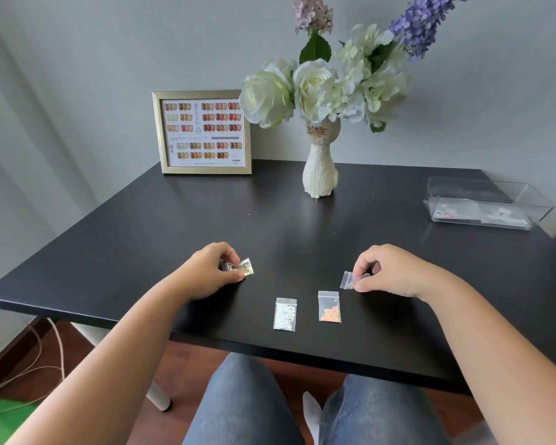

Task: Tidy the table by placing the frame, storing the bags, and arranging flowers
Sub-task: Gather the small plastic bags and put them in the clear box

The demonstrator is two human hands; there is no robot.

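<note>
On the black table [174, 226], my left hand [211, 271] pinches a small glitter bag [247, 266] against the tabletop. My right hand [389, 271] grips a small clear bag [347, 280] by its edge. Between my hands, near the front edge, lie a silver glitter bag [285, 314] and a bag with orange pieces [329, 306], both flat and untouched. A gold picture frame [203, 132] stands upright against the wall at the back. Beside it a white cat-shaped vase [320, 170] holds white, lilac and purple flowers [328, 85].
A clear plastic box [485, 203] stands at the table's right edge with a few small bags in its bottom. The wall runs right behind the table. My knees sit under the front edge; cables and a white table leg lie on the floor to the left.
</note>
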